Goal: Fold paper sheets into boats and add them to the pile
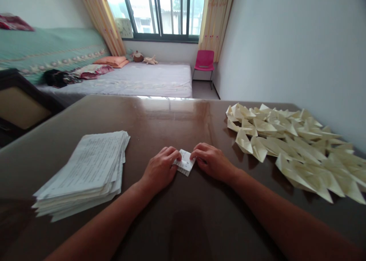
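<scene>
A small folded piece of white printed paper (185,163) lies on the dark brown table (177,120) near its front middle. My left hand (160,170) has curled fingers that pinch the paper's left edge. From the other side, my right hand (212,161) holds the right edge with bent fingertips. Both forearms reach in from the bottom of the view.
A stack of printed sheets (85,173) lies at the left of the table. A spread of several folded cream paper shapes (297,146) covers the right side by the wall. Beyond the table are a bed (137,79), a pink chair (204,62) and a window.
</scene>
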Demonstrator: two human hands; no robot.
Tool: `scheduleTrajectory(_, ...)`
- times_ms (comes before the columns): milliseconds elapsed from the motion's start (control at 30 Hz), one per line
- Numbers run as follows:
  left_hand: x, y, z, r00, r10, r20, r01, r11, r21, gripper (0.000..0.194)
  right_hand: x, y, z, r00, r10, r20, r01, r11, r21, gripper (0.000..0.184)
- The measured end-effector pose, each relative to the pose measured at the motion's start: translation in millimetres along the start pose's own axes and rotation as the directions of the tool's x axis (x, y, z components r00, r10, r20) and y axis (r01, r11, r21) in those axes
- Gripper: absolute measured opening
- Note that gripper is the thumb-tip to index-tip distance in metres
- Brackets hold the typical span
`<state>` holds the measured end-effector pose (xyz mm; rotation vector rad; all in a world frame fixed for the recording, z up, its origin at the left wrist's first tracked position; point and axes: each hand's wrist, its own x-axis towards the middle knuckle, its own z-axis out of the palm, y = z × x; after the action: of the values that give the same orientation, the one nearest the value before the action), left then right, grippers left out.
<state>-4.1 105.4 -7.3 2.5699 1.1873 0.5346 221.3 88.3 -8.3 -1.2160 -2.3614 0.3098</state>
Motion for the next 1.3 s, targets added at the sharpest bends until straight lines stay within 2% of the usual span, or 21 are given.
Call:
scheduleTrajectory(167,-4,2,-12.3,0.994,0.059,0.094,-0.073,0.986,0.150,0.019,-1,3,-1,0.992,-0.114,0.049,0.114,0.993,0.011,0.027)
scheduleTrajectory(333,-4,9,-21.6,0.984,0.074,0.163,-0.113,0.963,0.246,0.020,-2,3,-2,0.981,-0.172,0.085,0.174,0.985,-0.018,0.026)
scheduleTrajectory(500,-5,17,-32.7,0.965,0.014,0.264,-0.114,0.923,0.369,0.019,-2,2,-3,0.974,-0.200,0.110,0.206,0.978,-0.038,0.028)
scheduleTrajectory(633,-7,27,-39.6,0.939,-0.082,0.335,-0.091,0.878,0.469,0.021,-2,0,-3,0.972,-0.202,0.117,0.211,0.975,-0.065,0.029)
scheduleTrajectory(700,-8,32,-37.0,0.951,-0.082,0.300,-0.078,0.871,0.485,0.023,-2,-1,-3,0.972,-0.206,0.115,0.215,0.974,-0.074,0.029)
scheduleTrajectory(767,-9,36,-29.1,0.968,-0.016,0.252,-0.102,0.888,0.448,0.032,-3,-1,-3,0.970,-0.215,0.111,0.223,0.972,-0.073,0.029)
scheduleTrajectory(867,-13,35,-13.5,0.970,0.056,0.237,-0.148,0.909,0.389,0.045,-4,0,-1,0.974,-0.213,0.074,0.218,0.974,-0.059,0.027)
scheduleTrajectory(967,-16,30,-4.2,0.965,0.107,0.240,-0.189,0.916,0.353,0.038,-2,5,3,0.982,-0.187,0.003,0.187,0.981,0.043,0.022)
scheduleTrajectory(1033,-18,28,-2.7,0.975,0.120,0.187,-0.177,0.928,0.327,0.035,0,10,6,0.989,-0.138,-0.047,0.144,0.974,0.174,0.025)
scheduleTrajectory(1133,-22,27,-0.9,0.991,0.107,0.079,-0.125,0.952,0.279,0.029,3,17,7,0.989,0.024,-0.148,0.027,0.942,0.335,0.034)
scheduleTrajectory(1200,-25,27,2.5,0.996,0.086,-0.007,-0.081,0.962,0.262,0.024,4,19,7,0.976,0.094,-0.199,-0.013,0.927,0.374,0.033)
scheduleTrajectory(1300,-30,26,8.4,0.990,0.090,-0.107,-0.059,0.963,0.265,0.029,2,15,6,0.976,0.071,-0.207,0.001,0.944,0.330,0.032)
